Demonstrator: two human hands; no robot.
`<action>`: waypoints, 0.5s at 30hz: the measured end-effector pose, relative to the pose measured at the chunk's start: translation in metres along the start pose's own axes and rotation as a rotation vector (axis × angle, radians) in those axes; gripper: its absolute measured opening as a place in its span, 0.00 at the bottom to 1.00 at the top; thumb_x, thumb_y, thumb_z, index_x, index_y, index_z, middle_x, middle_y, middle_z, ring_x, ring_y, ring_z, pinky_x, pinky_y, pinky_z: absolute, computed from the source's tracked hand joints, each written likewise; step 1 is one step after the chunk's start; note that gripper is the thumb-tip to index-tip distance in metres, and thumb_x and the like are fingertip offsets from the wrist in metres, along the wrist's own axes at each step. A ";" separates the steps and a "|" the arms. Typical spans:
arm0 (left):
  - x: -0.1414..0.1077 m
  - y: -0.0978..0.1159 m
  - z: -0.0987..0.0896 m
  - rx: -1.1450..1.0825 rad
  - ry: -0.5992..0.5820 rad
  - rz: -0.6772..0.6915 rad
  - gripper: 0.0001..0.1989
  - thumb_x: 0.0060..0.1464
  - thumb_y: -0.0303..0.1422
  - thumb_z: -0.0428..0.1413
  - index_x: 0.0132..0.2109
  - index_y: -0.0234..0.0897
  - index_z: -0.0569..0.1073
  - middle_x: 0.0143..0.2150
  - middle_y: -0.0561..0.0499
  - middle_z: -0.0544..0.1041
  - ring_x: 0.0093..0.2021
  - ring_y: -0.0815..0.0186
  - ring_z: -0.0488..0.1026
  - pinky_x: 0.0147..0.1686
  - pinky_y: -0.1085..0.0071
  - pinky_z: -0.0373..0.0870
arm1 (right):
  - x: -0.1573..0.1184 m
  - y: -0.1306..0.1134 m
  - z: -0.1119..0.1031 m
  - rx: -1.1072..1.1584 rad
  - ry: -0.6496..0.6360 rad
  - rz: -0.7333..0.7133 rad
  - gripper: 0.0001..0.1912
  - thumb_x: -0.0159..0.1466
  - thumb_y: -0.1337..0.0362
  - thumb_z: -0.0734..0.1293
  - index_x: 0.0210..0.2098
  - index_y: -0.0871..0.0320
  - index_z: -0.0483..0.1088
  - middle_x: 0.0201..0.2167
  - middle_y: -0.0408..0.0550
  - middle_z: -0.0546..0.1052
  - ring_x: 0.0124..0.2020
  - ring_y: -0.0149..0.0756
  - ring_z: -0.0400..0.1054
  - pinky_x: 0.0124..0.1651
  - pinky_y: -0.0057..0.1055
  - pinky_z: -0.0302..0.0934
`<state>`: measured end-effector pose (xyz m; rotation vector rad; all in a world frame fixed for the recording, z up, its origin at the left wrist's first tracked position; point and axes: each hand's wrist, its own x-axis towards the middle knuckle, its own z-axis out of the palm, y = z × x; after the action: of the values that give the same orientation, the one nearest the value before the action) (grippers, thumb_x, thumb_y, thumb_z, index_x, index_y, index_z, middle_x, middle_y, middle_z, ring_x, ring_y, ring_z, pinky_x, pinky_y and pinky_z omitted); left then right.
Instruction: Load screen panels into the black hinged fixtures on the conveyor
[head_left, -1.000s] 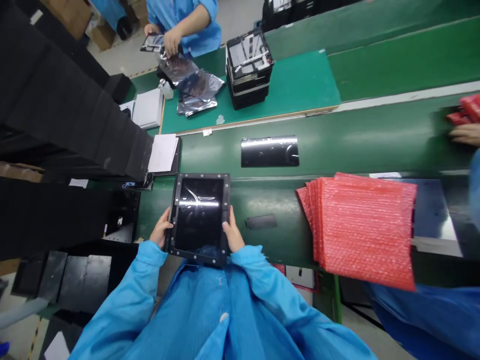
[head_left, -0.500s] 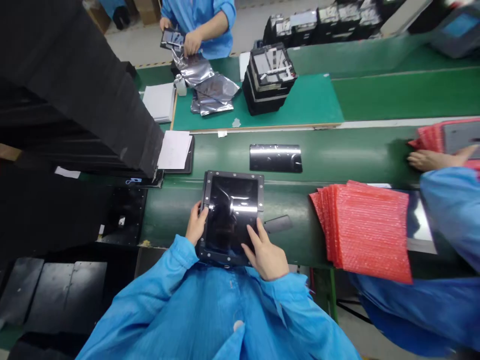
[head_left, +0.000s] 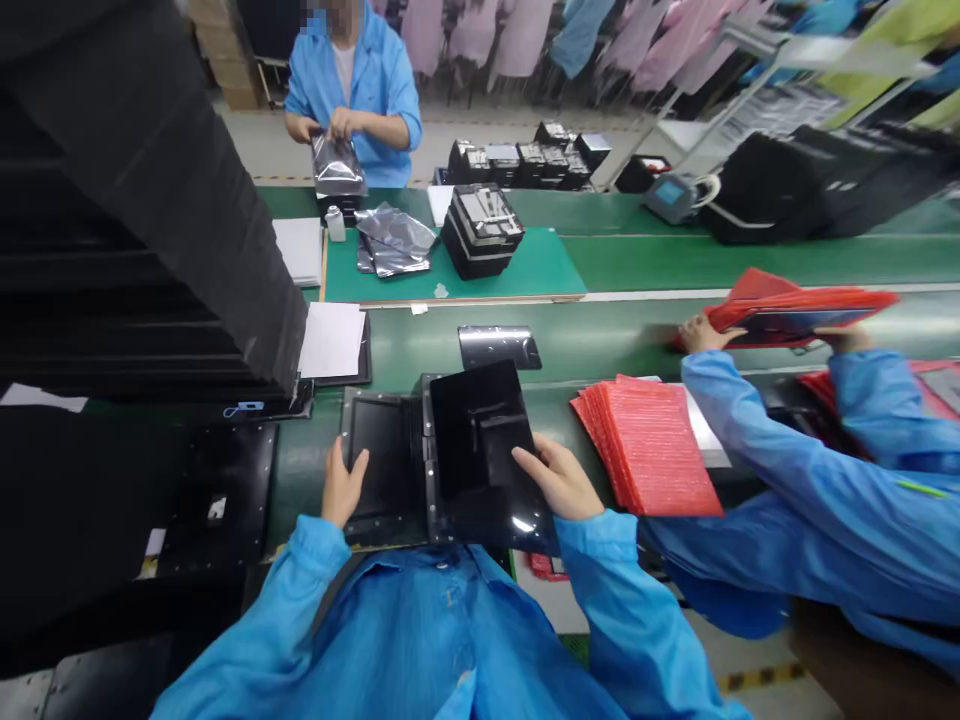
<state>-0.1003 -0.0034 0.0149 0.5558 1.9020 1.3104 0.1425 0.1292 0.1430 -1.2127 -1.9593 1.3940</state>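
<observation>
A black frame with small fasteners along its rim (head_left: 384, 455) lies opened flat on the green bench, joined or laid side by side with a second frame half (head_left: 429, 500). My left hand (head_left: 343, 484) rests on the left edge of the frame, thumb over the rim and fingers beneath, gripping it. Over the right half, my right hand (head_left: 559, 478) holds a glossy black panel (head_left: 484, 440) by its right edge, tilted, with the thumb on top. The panel covers most of the right half.
Red bubble bags (head_left: 649, 445) lie to the right, beside a co-worker's sleeves (head_left: 757, 440). A tall black stack (head_left: 262, 330) stands left. Beyond are a glossy dark plate (head_left: 499, 346), white papers (head_left: 330, 340) and a black stack (head_left: 481, 235).
The frame now lies open in two halves, and a glossy panel is lifted in my right hand. The view has tilted up. The co-worker on the right now holds up red bags.
</observation>
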 end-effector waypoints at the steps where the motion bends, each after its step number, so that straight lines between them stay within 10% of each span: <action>1: -0.008 0.005 -0.002 -0.027 0.030 0.041 0.35 0.50 0.47 0.56 0.60 0.35 0.60 0.66 0.39 0.56 0.67 0.53 0.47 0.66 0.54 0.41 | -0.004 -0.001 0.002 0.019 -0.001 -0.012 0.25 0.57 0.44 0.64 0.43 0.57 0.73 0.37 0.50 0.78 0.42 0.47 0.71 0.47 0.43 0.65; 7: -0.063 0.048 0.037 -0.476 -0.200 -0.180 0.34 0.37 0.52 0.62 0.49 0.37 0.72 0.48 0.43 0.76 0.55 0.48 0.68 0.57 0.52 0.64 | 0.022 0.057 -0.016 0.361 -0.266 -0.111 0.42 0.54 0.30 0.50 0.46 0.55 0.72 0.51 0.56 0.72 0.48 0.50 0.69 0.45 0.46 0.66; 11: -0.078 0.067 0.043 -0.514 0.068 -0.229 0.35 0.29 0.49 0.66 0.47 0.40 0.74 0.40 0.47 0.79 0.50 0.48 0.72 0.54 0.52 0.68 | 0.107 0.128 -0.073 0.397 0.009 0.031 0.43 0.60 0.37 0.38 0.60 0.55 0.58 0.60 0.60 0.62 0.52 0.46 0.66 0.47 0.49 0.64; 15: -0.119 0.090 0.005 -0.397 0.391 -0.132 0.34 0.33 0.48 0.65 0.51 0.44 0.72 0.38 0.51 0.80 0.50 0.50 0.73 0.52 0.52 0.70 | 0.177 0.178 -0.125 0.419 0.129 0.193 0.47 0.59 0.36 0.39 0.63 0.62 0.51 0.55 0.70 0.64 0.43 0.52 0.70 0.41 0.54 0.64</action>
<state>-0.0279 -0.0497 0.1368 -0.0320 1.8617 1.7433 0.2164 0.3631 0.0071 -1.2726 -1.3988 1.6711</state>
